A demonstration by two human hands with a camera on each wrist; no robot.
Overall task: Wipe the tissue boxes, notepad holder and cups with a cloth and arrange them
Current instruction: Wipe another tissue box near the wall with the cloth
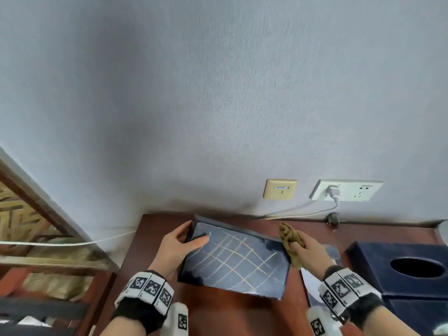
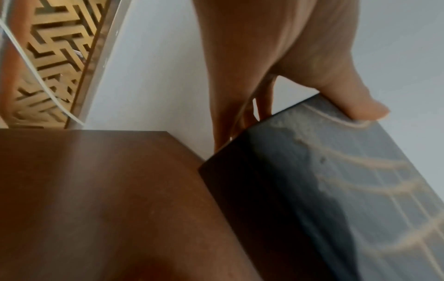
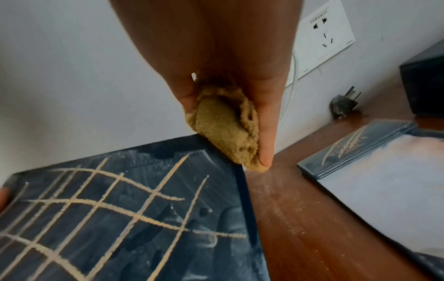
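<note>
A dark blue tissue box (image 1: 232, 260) with a pale grid pattern on its dusty top is tilted above the brown table (image 1: 230, 316). My left hand (image 1: 180, 243) grips its far left end, thumb (image 2: 355, 102) on the top face (image 2: 348, 190) and fingers behind the end. My right hand (image 1: 303, 248) holds a bunched tan cloth (image 1: 291, 241) against the box's right edge; in the right wrist view the cloth (image 3: 228, 129) sits pinched between fingers at the corner of the box (image 3: 120, 218).
A second dark tissue box (image 1: 409, 267) with an oval opening stands at the right. The notepad holder (image 3: 360, 150) with white paper lies between the boxes. Wall sockets (image 1: 346, 190), a cable and a loose black plug (image 1: 333, 218) are behind. A carved screen (image 1: 21, 214) stands left.
</note>
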